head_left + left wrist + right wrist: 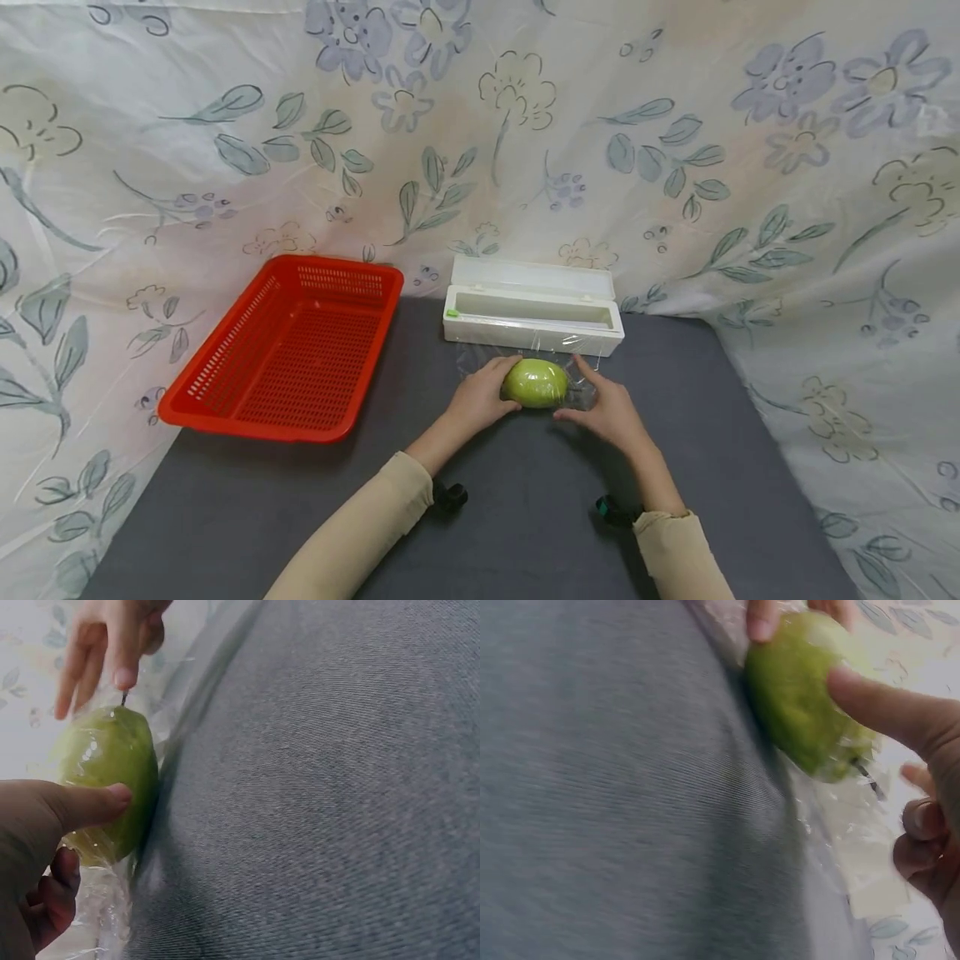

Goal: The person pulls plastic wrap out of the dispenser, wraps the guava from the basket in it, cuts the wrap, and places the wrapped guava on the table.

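Note:
A green pear [536, 383] lies on its side on the grey cloth, clear plastic film [832, 817] over and around it. My left hand [480, 390] grips its left end, the thumb [97, 806] along the near side and other fingers behind. The pear's dark stem [868, 778] points toward my right hand [611, 412]. That hand is spread around the right end, thumb and index finger apart, with loose film between them. Just beyond stands a white cling film box [532, 337], its lid raised, with a small green piece [452, 313] at its left.
A red plastic basket [262, 434] stands at the left of the grey-covered table [525, 533]. Flower-printed fabric [525, 150] hangs behind the table and along both sides. Dark bands with small devices [450, 497] are on my wrists.

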Demonstrator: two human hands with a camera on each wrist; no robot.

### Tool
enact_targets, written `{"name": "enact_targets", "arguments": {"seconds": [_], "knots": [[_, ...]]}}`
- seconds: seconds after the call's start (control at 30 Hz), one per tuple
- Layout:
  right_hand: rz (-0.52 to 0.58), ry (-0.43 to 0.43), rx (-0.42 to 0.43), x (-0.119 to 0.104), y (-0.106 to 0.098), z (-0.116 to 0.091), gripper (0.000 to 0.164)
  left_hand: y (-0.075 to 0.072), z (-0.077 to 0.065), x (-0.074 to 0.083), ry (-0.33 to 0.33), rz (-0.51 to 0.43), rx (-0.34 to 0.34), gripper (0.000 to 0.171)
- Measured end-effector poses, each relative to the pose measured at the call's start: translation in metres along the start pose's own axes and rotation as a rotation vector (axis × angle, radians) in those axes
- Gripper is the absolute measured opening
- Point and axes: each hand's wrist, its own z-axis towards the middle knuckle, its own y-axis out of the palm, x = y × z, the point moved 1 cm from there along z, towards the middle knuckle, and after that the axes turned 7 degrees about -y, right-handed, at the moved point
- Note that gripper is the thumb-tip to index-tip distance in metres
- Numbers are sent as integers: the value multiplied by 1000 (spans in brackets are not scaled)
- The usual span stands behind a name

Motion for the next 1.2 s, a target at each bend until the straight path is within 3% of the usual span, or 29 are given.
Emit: {"name": "enact_targets", "arguments": {"seconds": [0.1, 0.2, 0.33, 0.53, 0.63, 0.77, 0.9, 1.03, 1.2], "knots": [[-26, -85, 54, -2, 7, -2, 90, 0, 3, -2, -1, -7, -17, 86], [-70, -122, 65, -4, 14, 0, 92, 0, 6, -3, -24, -28, -45, 86], [-113, -80, 61, -4, 20, 5, 98, -1, 9, -1, -67, -33, -73, 88], [-173, -47, 99, -3, 20, 12, 78, -7, 10, 12, -110, 34, -69, 103], [-155, -63, 102, -2, 15, 16, 73, -8, 12, 16, -73, 83, -26, 102], [-106, -91, 43, -1, 8, 22, 72, -5, 17, 16, 10, 153, 14, 93], [-96, -68, -25, -1, -2, 25, 76, -4, 23, 12, 29, 151, 20, 85], [-83, -10, -31, -4, -8, 23, 88, -6, 28, 11, 9, 122, -7, 83], [-102, -38, -19, -9, 3, 28, 102, -8, 35, 11, -18, 114, -27, 84]]}}
